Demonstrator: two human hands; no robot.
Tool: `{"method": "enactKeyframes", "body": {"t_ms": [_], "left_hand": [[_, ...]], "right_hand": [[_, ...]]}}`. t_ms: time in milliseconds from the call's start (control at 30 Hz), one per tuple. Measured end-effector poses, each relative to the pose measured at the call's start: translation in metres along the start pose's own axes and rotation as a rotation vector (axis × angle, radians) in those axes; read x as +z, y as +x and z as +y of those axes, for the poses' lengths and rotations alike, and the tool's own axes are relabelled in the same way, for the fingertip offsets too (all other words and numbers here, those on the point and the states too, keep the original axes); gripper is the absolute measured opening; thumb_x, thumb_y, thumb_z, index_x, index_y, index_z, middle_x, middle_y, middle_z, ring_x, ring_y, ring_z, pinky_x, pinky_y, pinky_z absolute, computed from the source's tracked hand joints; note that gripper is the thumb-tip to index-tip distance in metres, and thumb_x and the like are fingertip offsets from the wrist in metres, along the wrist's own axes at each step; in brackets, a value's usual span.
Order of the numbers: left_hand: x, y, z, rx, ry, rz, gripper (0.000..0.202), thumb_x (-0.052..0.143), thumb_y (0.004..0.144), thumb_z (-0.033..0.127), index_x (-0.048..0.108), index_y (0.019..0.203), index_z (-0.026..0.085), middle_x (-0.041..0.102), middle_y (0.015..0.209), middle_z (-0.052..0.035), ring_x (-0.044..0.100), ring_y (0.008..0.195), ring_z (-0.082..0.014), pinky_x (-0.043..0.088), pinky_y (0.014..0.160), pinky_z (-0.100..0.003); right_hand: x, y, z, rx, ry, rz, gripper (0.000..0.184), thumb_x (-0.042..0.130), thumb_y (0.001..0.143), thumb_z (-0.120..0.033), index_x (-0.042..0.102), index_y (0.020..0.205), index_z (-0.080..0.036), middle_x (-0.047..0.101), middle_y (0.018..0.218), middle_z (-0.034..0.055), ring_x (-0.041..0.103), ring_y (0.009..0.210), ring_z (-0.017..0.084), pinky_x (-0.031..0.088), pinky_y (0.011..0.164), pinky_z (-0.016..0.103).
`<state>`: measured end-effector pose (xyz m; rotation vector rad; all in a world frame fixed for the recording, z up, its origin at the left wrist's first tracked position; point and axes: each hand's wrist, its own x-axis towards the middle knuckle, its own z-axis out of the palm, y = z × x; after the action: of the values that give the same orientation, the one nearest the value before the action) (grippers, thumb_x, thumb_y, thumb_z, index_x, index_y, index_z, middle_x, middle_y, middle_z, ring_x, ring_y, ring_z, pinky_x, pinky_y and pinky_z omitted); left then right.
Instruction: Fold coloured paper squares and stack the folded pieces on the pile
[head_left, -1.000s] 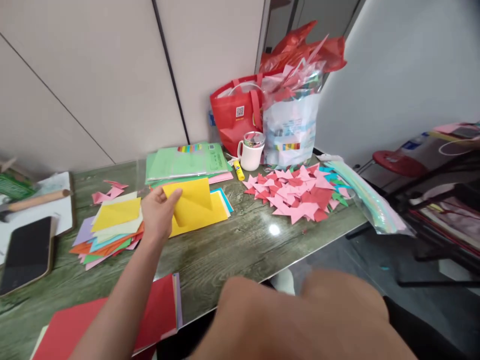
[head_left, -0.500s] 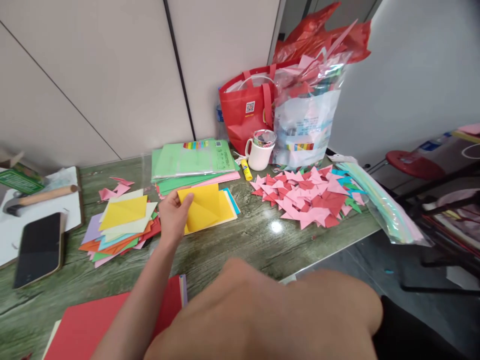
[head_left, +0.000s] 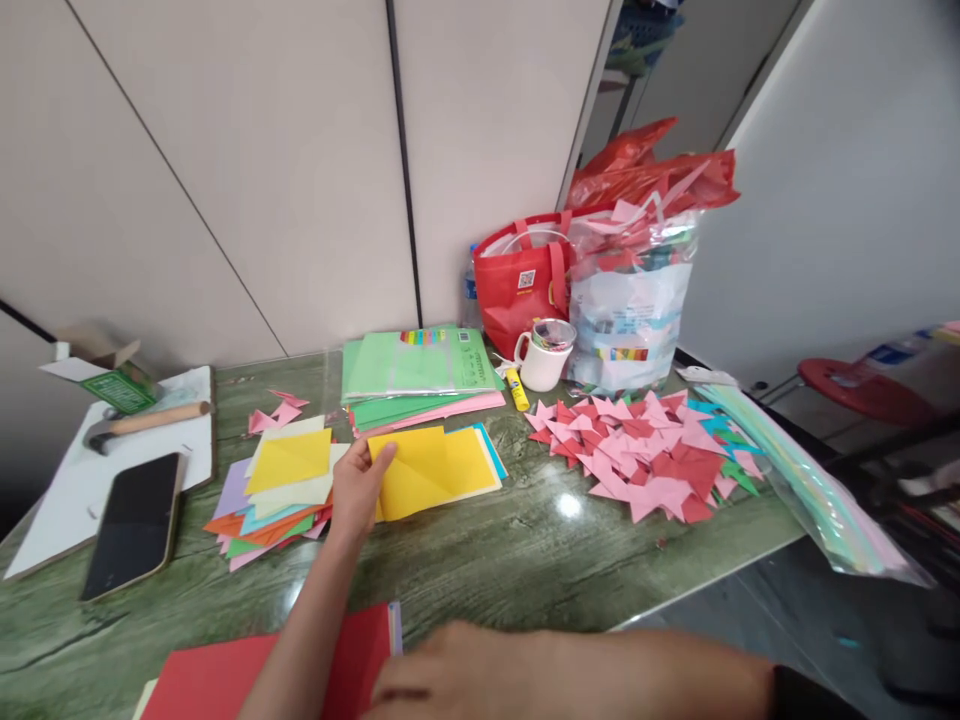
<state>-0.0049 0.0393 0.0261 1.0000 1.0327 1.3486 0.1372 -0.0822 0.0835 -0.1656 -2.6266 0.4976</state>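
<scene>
My left hand pinches a square of yellow paper at its left edge, thumb on top. The sheet shows a diagonal crease and overlaps a small stack of yellow, cream and blue paper. To the left of this hand lies a fanned pile of coloured paper squares with a yellow one on top. My right hand is low in the foreground, close to a red sheet stack; it is smeared by motion and its fingers are partly cut off.
Folded pink and red paper pieces are heaped at right, near a long plastic packet. Behind stand a white mug, glue stick, red bag, filled clear bag and green paper packs. A phone and hammer lie left.
The view has tilted up and turned left, so everything sits lower and further right. My right hand and forearm have dropped lower in view. My left hand still pinches the yellow paper.
</scene>
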Motion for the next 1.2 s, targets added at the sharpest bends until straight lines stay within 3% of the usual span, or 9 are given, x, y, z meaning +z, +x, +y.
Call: {"method": "enactKeyframes", "body": {"t_ms": [67, 167, 233, 333, 400, 467, 800, 1000, 1200], "left_hand": [[-0.004, 0.001, 0.002, -0.021, -0.016, 0.015, 0.041, 0.066, 0.063, 0.031, 0.057, 0.100, 0.015, 0.068, 0.081, -0.0052, 0.062, 0.075, -0.0199, 0.049, 0.062, -0.029], [-0.006, 0.002, 0.000, -0.053, -0.042, -0.004, 0.043, 0.067, 0.063, 0.030, 0.055, 0.102, 0.016, 0.068, 0.083, -0.0057, 0.063, 0.076, -0.0207, 0.049, 0.063, -0.030], [-0.006, 0.003, -0.003, -0.062, -0.077, -0.004, 0.044, 0.067, 0.063, 0.029, 0.055, 0.103, 0.017, 0.068, 0.082, -0.0046, 0.063, 0.075, -0.0202, 0.049, 0.063, -0.030], [-0.005, 0.004, -0.009, -0.098, -0.101, -0.023, 0.046, 0.067, 0.064, 0.027, 0.052, 0.107, 0.019, 0.068, 0.083, -0.0040, 0.063, 0.073, -0.0192, 0.050, 0.062, -0.029], [-0.006, 0.004, -0.012, -0.117, -0.092, -0.014, 0.047, 0.067, 0.064, 0.027, 0.052, 0.108, 0.019, 0.068, 0.084, -0.0043, 0.063, 0.073, -0.0194, 0.050, 0.061, -0.029], [-0.007, 0.003, -0.013, -0.136, -0.073, 0.000, 0.047, 0.067, 0.064, 0.027, 0.052, 0.107, 0.020, 0.068, 0.085, -0.0041, 0.063, 0.075, -0.0199, 0.050, 0.059, -0.028], [-0.009, 0.002, -0.021, -0.209, -0.004, 0.001, 0.043, 0.069, 0.060, 0.032, 0.056, 0.098, 0.017, 0.068, 0.088, -0.0078, 0.063, 0.078, -0.0234, 0.050, 0.060, -0.030], [-0.008, 0.001, -0.022, -0.214, -0.006, 0.016, 0.036, 0.070, 0.058, 0.030, 0.058, 0.090, 0.018, 0.069, 0.081, -0.0048, 0.064, 0.074, -0.0224, 0.050, 0.059, -0.030], [-0.009, 0.001, -0.022, -0.199, -0.016, 0.014, 0.035, 0.069, 0.059, 0.027, 0.057, 0.091, 0.018, 0.069, 0.082, -0.0048, 0.064, 0.075, -0.0221, 0.050, 0.060, -0.030]], "right_hand": [[0.002, -0.007, 0.022, 0.175, -0.135, 0.304, 0.020, 0.046, 0.081, -0.015, 0.053, 0.099, -0.020, 0.061, 0.098, 0.0018, 0.055, 0.086, 0.013, 0.047, 0.067, 0.023], [0.009, -0.017, 0.072, 0.648, -0.072, 0.886, 0.020, 0.042, 0.082, -0.017, 0.054, 0.098, -0.019, 0.060, 0.090, 0.0066, 0.055, 0.082, 0.015, 0.048, 0.065, 0.024], [0.012, -0.022, 0.104, 0.882, 0.129, 1.034, 0.025, 0.048, 0.080, -0.029, 0.053, 0.101, -0.018, 0.058, 0.093, 0.0080, 0.056, 0.079, 0.016, 0.048, 0.058, 0.024], [0.018, -0.025, 0.136, 0.955, 0.457, 0.960, 0.026, 0.046, 0.078, -0.040, 0.058, 0.081, -0.017, 0.057, 0.067, 0.0016, 0.052, 0.060, 0.012, 0.043, 0.052, 0.022], [0.025, -0.024, 0.145, 0.978, 0.514, 0.928, 0.030, 0.052, 0.073, -0.043, 0.053, 0.060, -0.016, 0.042, 0.050, -0.0042, 0.039, 0.046, 0.008, 0.033, 0.043, 0.019], [0.034, -0.023, 0.147, 0.994, 0.554, 0.945, 0.034, 0.055, 0.071, -0.044, 0.046, 0.052, -0.016, 0.032, 0.047, -0.0062, 0.030, 0.044, 0.006, 0.025, 0.040, 0.019], [0.039, -0.025, 0.147, 1.078, 0.705, 1.033, 0.041, 0.062, 0.060, -0.052, 0.044, 0.048, -0.017, 0.034, 0.045, -0.0061, 0.029, 0.042, 0.006, 0.024, 0.040, 0.020], [0.039, -0.025, 0.145, 1.052, 0.902, 1.066, 0.035, 0.066, 0.057, -0.050, 0.057, 0.060, -0.017, 0.056, 0.056, -0.0003, 0.052, 0.053, 0.014, 0.041, 0.051, 0.024], [0.040, -0.027, 0.144, 1.083, 0.937, 1.060, 0.033, 0.067, 0.057, -0.048, 0.060, 0.061, -0.016, 0.061, 0.058, 0.0013, 0.056, 0.056, 0.016, 0.044, 0.053, 0.025]]}}
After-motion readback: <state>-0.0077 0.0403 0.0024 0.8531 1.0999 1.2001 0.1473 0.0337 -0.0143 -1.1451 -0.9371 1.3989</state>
